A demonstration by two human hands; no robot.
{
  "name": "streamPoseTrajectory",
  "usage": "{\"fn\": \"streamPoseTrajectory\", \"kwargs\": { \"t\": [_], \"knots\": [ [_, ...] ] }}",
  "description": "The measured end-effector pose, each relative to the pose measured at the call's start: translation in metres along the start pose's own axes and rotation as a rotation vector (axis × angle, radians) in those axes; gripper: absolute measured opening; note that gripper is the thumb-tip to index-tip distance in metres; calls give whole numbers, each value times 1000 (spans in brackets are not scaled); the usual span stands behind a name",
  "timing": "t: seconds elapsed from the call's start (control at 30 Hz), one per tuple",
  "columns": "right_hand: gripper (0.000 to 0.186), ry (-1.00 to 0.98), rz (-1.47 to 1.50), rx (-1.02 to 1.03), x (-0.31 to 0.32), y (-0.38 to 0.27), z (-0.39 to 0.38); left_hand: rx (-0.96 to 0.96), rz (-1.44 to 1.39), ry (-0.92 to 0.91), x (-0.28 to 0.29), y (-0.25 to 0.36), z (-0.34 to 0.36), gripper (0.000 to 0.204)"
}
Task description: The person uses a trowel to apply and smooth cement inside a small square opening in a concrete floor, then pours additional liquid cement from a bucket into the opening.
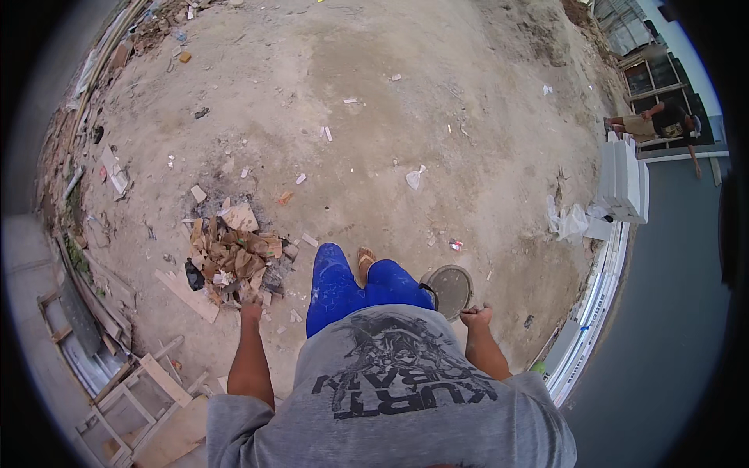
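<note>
At the lower left of the frame you see pale timber frames (pixel 148 394), overlapping too much to count. Right of them, in the left-centre, lies one pile of brown paper and board scraps (pixel 238 253), with one black scrap (pixel 194 274) at its left edge. Your left hand (pixel 250 311) appears at the pile's lower edge; you cannot tell how far it is open, or whether it touches the scraps. Near the centre are your two blue-trousered knees and, between them, one sandalled foot (pixel 364 264). Above and to the right lie one crumpled white bag (pixel 415 178) and, lower, one red-and-white packet (pixel 456 245). Just right of your knees is one round bucket (pixel 470 281), lower centre-right, with a dark handle at its left rim. Your right hand (pixel 477 315) is curled at the bucket's lower right edge; you cannot tell whether it grips the rim. At the upper right, you see one co-worker (pixel 667 121) above one stack of white panels (pixel 624 183).
</note>
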State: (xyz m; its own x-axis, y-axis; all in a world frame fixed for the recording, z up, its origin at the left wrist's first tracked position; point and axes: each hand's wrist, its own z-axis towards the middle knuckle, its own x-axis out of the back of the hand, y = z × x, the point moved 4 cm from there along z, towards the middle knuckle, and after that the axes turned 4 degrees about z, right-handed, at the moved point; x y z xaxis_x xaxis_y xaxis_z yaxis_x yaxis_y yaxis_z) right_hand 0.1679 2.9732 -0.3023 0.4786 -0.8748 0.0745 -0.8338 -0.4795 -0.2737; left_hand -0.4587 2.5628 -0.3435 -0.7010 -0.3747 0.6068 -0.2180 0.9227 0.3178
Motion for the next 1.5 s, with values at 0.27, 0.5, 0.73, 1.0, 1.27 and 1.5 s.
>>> {"fn": "streamPoseTrajectory", "kwargs": {
  "t": [0.27, 0.5, 0.73, 1.0, 1.27, 1.5],
  "knots": [
    [31, -149, -14, 101, -219, 7, -23, 331, -183, -222, -28, 92, 70, 45],
    [31, -30, -127, 99, -424, 97, -87, -145, 65, 274, 92, 330, 271, 38],
    [33, 14, -177, 104, -580, 117, -126, -475, -215, 55, 145, 710, 336, 51],
    [34, -72, -353, 185, -759, 120, -54, -481, -125, 53, 145, 827, 458, 56],
    [31, -69, -202, 53, -952, 219, -134, 50, 169, -183, 144, 736, 542, 45],
    [32, -155, -125, 111, -1113, 257, -158, 266, -283, -152, 179, 954, 619, 43]
  ]
}}
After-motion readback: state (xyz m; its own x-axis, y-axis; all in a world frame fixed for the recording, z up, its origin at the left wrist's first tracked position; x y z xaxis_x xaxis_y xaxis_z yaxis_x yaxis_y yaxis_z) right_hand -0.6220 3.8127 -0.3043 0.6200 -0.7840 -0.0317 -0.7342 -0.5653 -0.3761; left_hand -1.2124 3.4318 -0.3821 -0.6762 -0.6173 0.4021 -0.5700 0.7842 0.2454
